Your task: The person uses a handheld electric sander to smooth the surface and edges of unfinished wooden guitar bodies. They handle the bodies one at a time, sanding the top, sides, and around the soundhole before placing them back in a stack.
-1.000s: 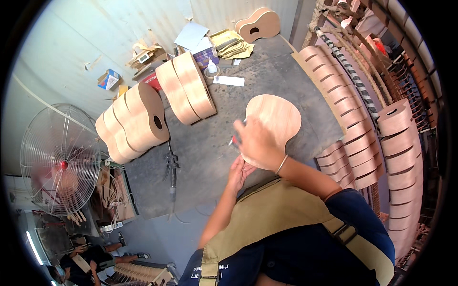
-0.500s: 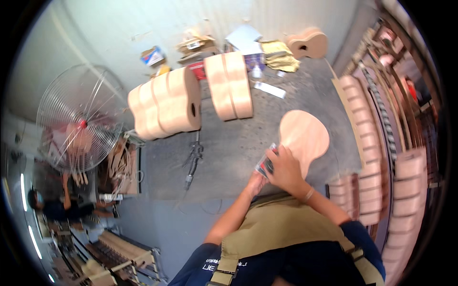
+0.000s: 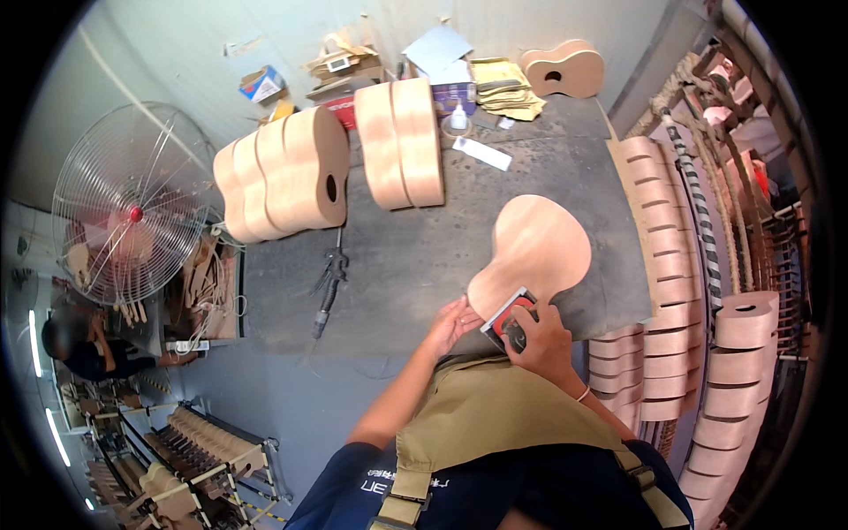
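Observation:
A pale, unpainted guitar body (image 3: 543,247), small and ukulele-like, lies flat on the dark workbench (image 3: 406,291) in front of me. My right hand (image 3: 541,340) is closed around a hand sanding block (image 3: 512,322) with a red and black grip, which rests over the body's near end. At that end's left edge is my left hand (image 3: 452,325), fingers stretched out and fingertips at the wood. Its palm is turned partly up, with nothing seen in it.
Stacked guitar bodies (image 3: 283,177) stand at the back left, with two more (image 3: 399,146) beside them. An air gun (image 3: 329,287) lies left of centre. A caged fan (image 3: 132,212) is far left, a person (image 3: 93,344) below it. Racked bodies (image 3: 662,265) line the right.
My left hand, earlier mostly hidden beside the sanding block, now shows apart from it at the body's edge. The sanding block has shifted onto the near end. The whole view has shifted slightly.

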Action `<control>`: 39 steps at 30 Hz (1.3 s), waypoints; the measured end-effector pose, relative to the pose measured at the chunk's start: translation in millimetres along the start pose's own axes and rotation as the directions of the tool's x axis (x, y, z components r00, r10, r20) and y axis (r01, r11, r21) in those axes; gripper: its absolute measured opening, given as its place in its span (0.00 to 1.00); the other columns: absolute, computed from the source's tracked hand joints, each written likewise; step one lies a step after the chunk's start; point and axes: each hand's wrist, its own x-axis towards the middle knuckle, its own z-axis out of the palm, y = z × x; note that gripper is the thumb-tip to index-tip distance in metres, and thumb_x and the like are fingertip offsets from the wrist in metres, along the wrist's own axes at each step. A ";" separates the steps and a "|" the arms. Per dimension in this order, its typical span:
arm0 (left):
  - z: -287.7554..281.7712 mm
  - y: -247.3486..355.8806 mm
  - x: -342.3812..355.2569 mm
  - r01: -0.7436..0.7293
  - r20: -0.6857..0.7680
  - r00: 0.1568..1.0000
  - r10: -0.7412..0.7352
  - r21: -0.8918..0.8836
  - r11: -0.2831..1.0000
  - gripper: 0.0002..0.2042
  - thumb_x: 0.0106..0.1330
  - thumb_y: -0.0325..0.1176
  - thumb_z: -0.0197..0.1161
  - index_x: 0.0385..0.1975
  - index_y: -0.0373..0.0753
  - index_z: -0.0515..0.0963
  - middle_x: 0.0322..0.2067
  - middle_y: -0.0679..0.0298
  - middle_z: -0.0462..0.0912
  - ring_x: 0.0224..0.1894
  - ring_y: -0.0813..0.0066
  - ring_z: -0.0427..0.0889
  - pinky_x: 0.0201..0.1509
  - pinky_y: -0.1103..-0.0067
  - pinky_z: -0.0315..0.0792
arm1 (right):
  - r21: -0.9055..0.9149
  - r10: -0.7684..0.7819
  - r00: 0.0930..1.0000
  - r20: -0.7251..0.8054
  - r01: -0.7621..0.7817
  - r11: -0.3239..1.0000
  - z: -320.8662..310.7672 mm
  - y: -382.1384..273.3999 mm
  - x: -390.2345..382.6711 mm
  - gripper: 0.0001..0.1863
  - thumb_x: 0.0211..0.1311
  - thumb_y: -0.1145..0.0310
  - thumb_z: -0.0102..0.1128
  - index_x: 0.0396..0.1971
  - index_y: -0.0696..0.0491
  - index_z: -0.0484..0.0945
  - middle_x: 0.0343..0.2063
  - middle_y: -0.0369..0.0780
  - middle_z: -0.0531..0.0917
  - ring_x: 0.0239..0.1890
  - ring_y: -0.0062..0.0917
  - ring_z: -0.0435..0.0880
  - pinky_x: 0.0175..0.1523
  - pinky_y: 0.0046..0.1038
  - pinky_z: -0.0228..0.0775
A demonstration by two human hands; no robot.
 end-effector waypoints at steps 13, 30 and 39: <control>82.3 16.0 4.1 -0.060 -0.382 0.905 0.190 0.326 0.944 0.33 0.69 0.58 0.79 0.58 0.36 0.79 0.49 0.57 0.90 0.49 0.73 0.89 0.53 0.75 0.84 | 0.163 0.329 0.893 -0.308 -0.291 0.943 -47.8 210.8 65.5 0.33 0.49 0.63 0.88 0.55 0.47 0.80 0.50 0.47 0.84 0.55 0.49 0.85 0.58 0.44 0.80; 261.1 149.2 -106.0 -0.189 -0.071 0.605 0.793 0.955 0.230 0.41 0.50 0.41 0.90 0.65 0.31 0.81 0.53 0.52 0.93 0.55 0.67 0.92 0.64 0.68 0.84 | 0.470 0.052 0.917 -0.396 0.153 0.869 -168.4 70.2 34.8 0.35 0.49 0.77 0.86 0.59 0.54 0.79 0.47 0.42 0.82 0.51 0.33 0.84 0.60 0.34 0.77; 269.0 132.0 -99.2 -0.216 -0.052 0.622 0.782 0.948 0.235 0.41 0.48 0.35 0.87 0.67 0.30 0.81 0.56 0.53 0.93 0.58 0.69 0.91 0.67 0.69 0.83 | 0.499 -0.102 0.916 -0.389 0.302 0.812 -164.7 38.8 63.7 0.35 0.46 0.76 0.88 0.57 0.53 0.81 0.46 0.42 0.85 0.51 0.36 0.88 0.59 0.35 0.81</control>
